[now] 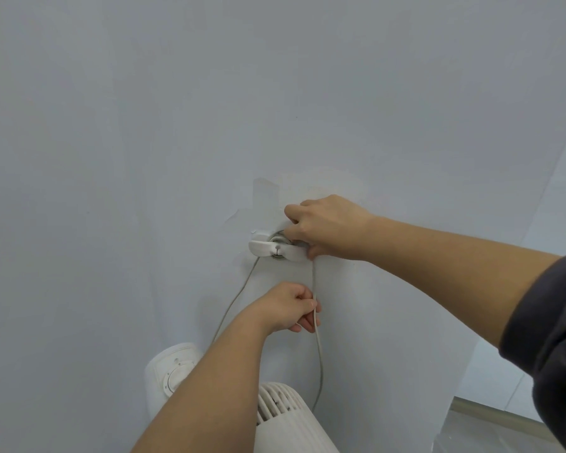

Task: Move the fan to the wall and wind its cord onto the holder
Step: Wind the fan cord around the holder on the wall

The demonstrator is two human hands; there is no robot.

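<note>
Fan (285,416) stands at bottom centre of frame, close against the wall (144,125); I judge the move step done and the winding in hand. Holder (262,248) sits mid-frame with what look like turns of cord (319,361) round its hub. Hands apart: right hand (330,227) curls on the cord at the holder's right wing, left hand (283,308) pinches it below. Slack hangs toward the fan. Next I expect: feed slack up, pass another turn behind the wings, keep tension.
</note>
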